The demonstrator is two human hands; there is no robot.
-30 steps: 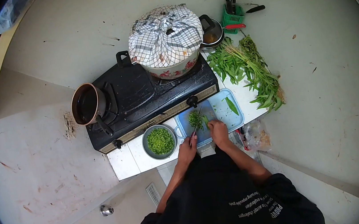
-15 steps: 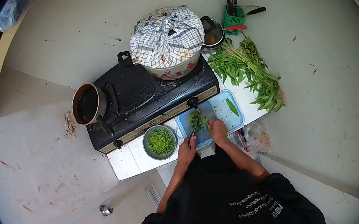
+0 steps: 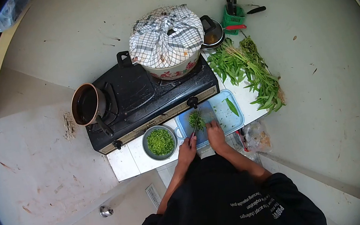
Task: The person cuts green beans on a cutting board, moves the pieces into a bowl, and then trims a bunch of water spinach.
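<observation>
A knife [image 3: 196,124] is gripped in my left hand [image 3: 185,151], its blade slanting up over the blue cutting board [image 3: 206,110]. Chopped greens [image 3: 193,118] lie in a small heap around the blade. My right hand [image 3: 216,137] is on the board just right of the heap, fingers drawn together; what they hold is hidden. The board rests on a light blue tray [image 3: 237,121], where a single long leaf [image 3: 232,107] lies on the right. To the left, a grey bowl [image 3: 148,154] contains finely chopped greens [image 3: 160,142].
Behind the tray is a black stove [image 3: 134,89], with a brown saucepan [image 3: 98,102] and a cloth-covered pot [image 3: 175,71]. Leafy stalks [image 3: 253,69] lie on the right counter. A green utensil basket [image 3: 233,18], lidded pan [image 3: 213,37] and plastic bag [image 3: 257,136] are also there.
My right hand has moved slightly left and down, and its fingers now cover the green piece that showed beside them. My left hand and the knife have barely moved.
</observation>
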